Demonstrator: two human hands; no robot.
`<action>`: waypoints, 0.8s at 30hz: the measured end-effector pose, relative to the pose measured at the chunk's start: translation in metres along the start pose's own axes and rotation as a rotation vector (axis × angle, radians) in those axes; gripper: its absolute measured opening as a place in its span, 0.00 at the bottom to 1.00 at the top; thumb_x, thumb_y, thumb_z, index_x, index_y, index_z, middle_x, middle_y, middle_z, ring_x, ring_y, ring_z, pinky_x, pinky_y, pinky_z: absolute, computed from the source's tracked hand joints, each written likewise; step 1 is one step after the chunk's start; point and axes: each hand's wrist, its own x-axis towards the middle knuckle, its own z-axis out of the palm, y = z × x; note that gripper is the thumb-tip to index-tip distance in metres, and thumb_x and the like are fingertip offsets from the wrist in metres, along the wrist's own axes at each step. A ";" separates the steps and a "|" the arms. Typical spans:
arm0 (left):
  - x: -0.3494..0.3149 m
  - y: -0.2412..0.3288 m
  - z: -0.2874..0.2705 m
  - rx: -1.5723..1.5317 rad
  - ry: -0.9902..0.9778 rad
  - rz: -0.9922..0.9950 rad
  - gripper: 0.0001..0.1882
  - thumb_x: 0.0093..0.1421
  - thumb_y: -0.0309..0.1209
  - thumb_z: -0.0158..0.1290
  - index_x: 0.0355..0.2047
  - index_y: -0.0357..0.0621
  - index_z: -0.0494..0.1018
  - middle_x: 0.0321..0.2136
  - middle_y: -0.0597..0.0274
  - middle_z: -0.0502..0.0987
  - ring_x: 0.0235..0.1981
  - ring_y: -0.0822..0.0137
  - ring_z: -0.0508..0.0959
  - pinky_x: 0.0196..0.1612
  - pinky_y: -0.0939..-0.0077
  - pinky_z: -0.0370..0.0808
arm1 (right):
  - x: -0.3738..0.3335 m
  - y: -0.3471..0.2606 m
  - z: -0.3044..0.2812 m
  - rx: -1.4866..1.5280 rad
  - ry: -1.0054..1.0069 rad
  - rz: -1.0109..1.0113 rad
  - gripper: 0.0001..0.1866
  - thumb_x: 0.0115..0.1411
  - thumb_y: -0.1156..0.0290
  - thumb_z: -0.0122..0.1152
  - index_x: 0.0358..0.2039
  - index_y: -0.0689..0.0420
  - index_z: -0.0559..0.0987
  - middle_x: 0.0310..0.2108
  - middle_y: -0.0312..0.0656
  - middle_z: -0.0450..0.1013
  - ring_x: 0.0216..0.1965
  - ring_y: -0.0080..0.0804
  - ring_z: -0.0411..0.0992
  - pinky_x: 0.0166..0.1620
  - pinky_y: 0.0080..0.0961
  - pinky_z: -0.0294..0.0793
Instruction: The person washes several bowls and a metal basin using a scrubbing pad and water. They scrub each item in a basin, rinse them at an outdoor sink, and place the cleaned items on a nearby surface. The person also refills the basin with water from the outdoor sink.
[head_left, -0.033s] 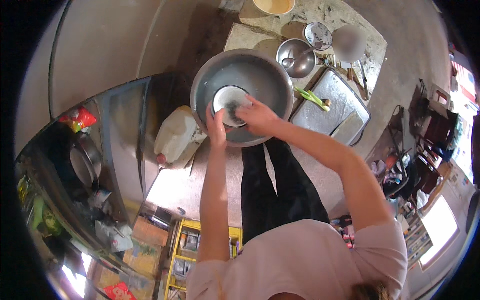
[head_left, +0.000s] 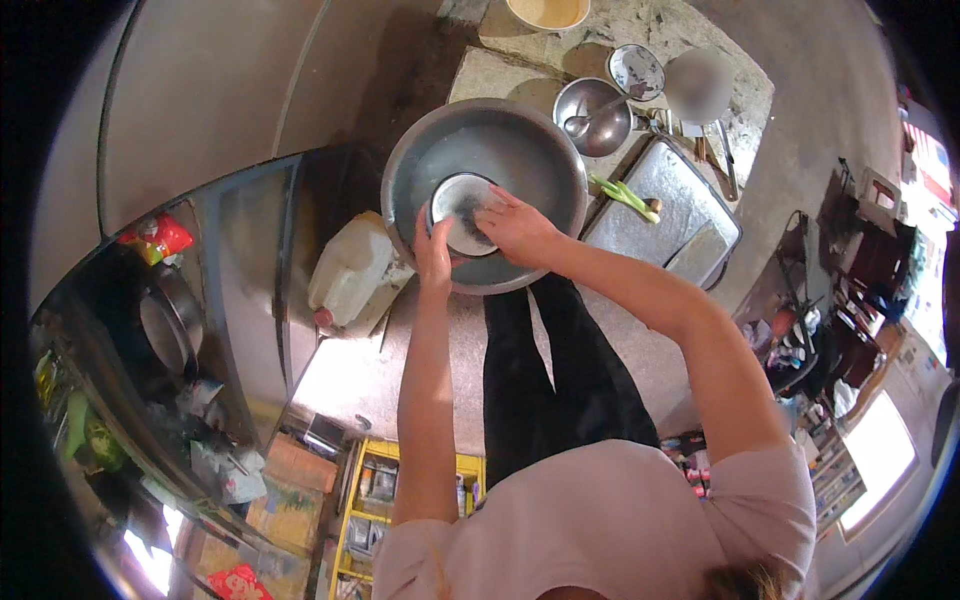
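A large grey metal basin (head_left: 405, 165) with water in it stands in front of me. Inside it is a white bowl with a dark rim (head_left: 463, 182), tilted a little. My left hand (head_left: 433, 255) grips the bowl's left side, thumb over the rim. From the right, my right hand (head_left: 520, 232) reaches into the bowl, its fingers bent and pressed against the inner wall. A dark grey patch shows beside those fingertips; whether it is a scrubber or a mark on the bowl, I cannot make out.
Right of the basin stand a steel bowl (head_left: 598, 140) with a ladle, a small patterned bowl (head_left: 636, 68), and a metal tray (head_left: 655, 215) bearing green onion stalks (head_left: 625, 196) and a cleaver (head_left: 697, 252). A whitish plastic jug (head_left: 350, 270) lies left. A yellow shelf (head_left: 365, 480) stands below.
The white bowl and my right hand have shifted very slightly to the right and toward me. My left hand keeps its grip on the bowl.
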 end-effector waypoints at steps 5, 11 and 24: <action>0.015 0.009 -0.009 0.087 -0.101 -0.046 0.35 0.51 0.45 0.51 0.57 0.45 0.57 0.49 0.54 0.65 0.44 0.57 0.71 0.27 0.63 0.79 | 0.021 -0.028 -0.008 0.341 0.066 0.014 0.33 0.42 0.58 0.65 0.48 0.62 0.69 0.49 0.44 0.67 0.58 0.38 0.58 0.64 0.37 0.46; 0.002 0.020 -0.004 0.159 -0.112 -0.080 0.34 0.50 0.44 0.51 0.56 0.45 0.59 0.45 0.54 0.67 0.41 0.60 0.73 0.24 0.67 0.79 | 0.006 -0.001 -0.016 0.289 -0.290 0.024 0.38 0.43 0.57 0.64 0.54 0.61 0.63 0.54 0.49 0.60 0.58 0.44 0.56 0.63 0.42 0.46; 0.013 0.020 -0.002 0.286 -0.055 -0.040 0.36 0.50 0.42 0.55 0.58 0.46 0.58 0.43 0.54 0.69 0.36 0.63 0.75 0.24 0.72 0.77 | 0.011 -0.018 -0.011 0.380 0.130 -0.006 0.37 0.40 0.63 0.66 0.52 0.56 0.64 0.55 0.43 0.61 0.59 0.36 0.57 0.64 0.44 0.41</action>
